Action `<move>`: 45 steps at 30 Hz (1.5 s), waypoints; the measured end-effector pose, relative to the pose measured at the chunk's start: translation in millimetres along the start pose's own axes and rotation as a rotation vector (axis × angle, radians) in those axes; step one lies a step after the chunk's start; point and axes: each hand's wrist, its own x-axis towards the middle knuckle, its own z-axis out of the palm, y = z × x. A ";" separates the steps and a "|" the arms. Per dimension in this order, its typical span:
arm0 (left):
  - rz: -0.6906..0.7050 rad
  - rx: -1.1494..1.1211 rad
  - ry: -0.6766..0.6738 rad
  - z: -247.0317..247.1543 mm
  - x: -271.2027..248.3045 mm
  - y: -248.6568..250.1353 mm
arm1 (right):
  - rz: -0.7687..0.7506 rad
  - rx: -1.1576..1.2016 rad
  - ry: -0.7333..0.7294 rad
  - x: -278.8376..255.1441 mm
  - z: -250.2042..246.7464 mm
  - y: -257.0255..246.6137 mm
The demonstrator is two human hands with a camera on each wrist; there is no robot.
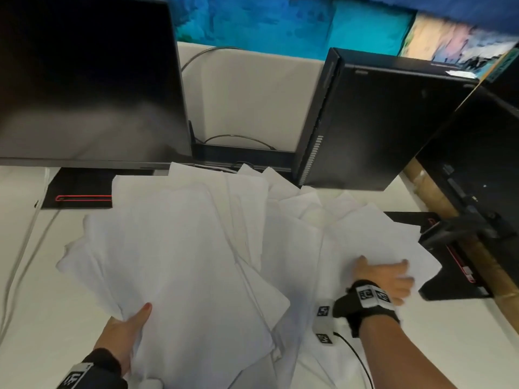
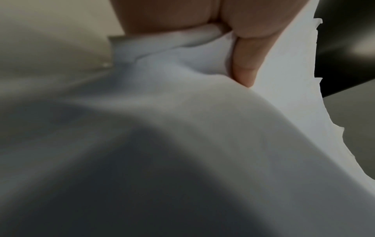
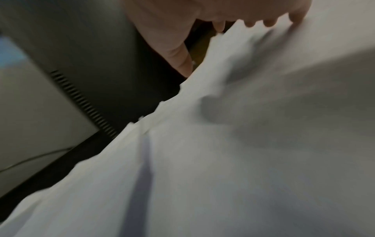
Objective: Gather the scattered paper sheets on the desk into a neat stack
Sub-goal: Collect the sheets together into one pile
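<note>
Several white paper sheets (image 1: pixel 191 242) lie fanned and overlapping across the white desk (image 1: pixel 42 290). My left hand (image 1: pixel 132 321) pinches the near left corner of the larger bundle, thumb on top and fingers under it; in the left wrist view the thumb (image 2: pixel 245 64) presses into the bent paper (image 2: pixel 182 128). My right hand (image 1: pixel 384 276) lies flat, fingers spread, on the right-hand sheets (image 1: pixel 365 234) near their right edge. In the right wrist view its fingertips (image 3: pixel 270 22) touch the blurred paper (image 3: pixel 243 144).
A dark monitor (image 1: pixel 84 80) stands at the back left with its base (image 1: pixel 78 189) beside the sheets. A black computer tower (image 1: pixel 379 122) stands at the back right. Another monitor's stand (image 1: pixel 460 248) crowds the right edge. Cables (image 1: pixel 22 248) run along the left.
</note>
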 end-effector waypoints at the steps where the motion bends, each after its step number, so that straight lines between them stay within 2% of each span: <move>1: 0.013 0.001 0.000 0.7 -1.5 1.1 | 0.065 -0.012 0.005 8.5 -7.2 9.7; 3: 0.038 0.014 -0.016 9.0 -0.9 5.7 | 0.186 0.020 -0.004 20.4 -21.6 30.4; 4: 0.033 0.021 -0.017 8.3 0.3 8.1 | 0.189 0.034 -0.021 18.9 -20.5 33.7; 6: 0.048 0.031 -0.032 7.8 1.3 12.6 | 0.116 0.048 -0.072 12.0 -17.2 35.1; 12: 0.068 0.052 -0.027 6.4 -1.5 12.7 | -0.227 -0.050 -0.151 -16.0 -0.1 20.2; 13: 0.066 0.053 -0.024 6.1 -1.0 11.1 | -0.224 -0.006 -0.165 -17.1 0.5 21.8; 16: 0.052 0.057 -0.036 6.3 -1.4 10.2 | -0.052 0.207 -0.236 -16.3 -4.0 27.5; 18: 0.033 0.067 -0.041 5.3 -0.9 12.4 | 0.004 0.222 -0.291 -15.3 -5.5 26.4; 23: -0.002 0.081 -0.030 5.3 2.9 10.4 | -0.192 0.117 -0.652 -14.3 -8.6 16.0; 26: -0.006 0.093 -0.046 5.7 5.1 12.2 | -0.173 0.172 -0.726 -19.9 -9.1 10.2; 29: -0.025 0.136 -0.047 6.1 4.9 12.6 | -0.155 0.159 -0.953 -36.4 -3.1 7.9; 30: -0.034 0.148 -0.034 7.3 4.7 12.0 | -0.181 0.149 -0.977 -43.6 -0.2 8.0; 33: -0.036 0.144 -0.036 6.5 10.1 9.3 | -0.233 0.199 -0.835 -63.7 7.9 8.1; 36: -0.053 0.138 -0.044 6.5 14.3 8.3 | -0.227 0.143 -0.975 -82.5 14.8 13.7; 38: -0.036 0.148 -0.033 5.7 18.1 5.5 | -0.245 0.132 -0.969 -91.5 17.7 18.0; 43: -0.031 0.149 0.006 3.6 25.1 -1.2 | -0.123 0.276 -0.651 -86.4 13.5 17.4; 45: -0.032 0.138 0.000 2.4 28.9 -3.0 | -0.119 0.345 -0.560 -78.1 5.3 14.1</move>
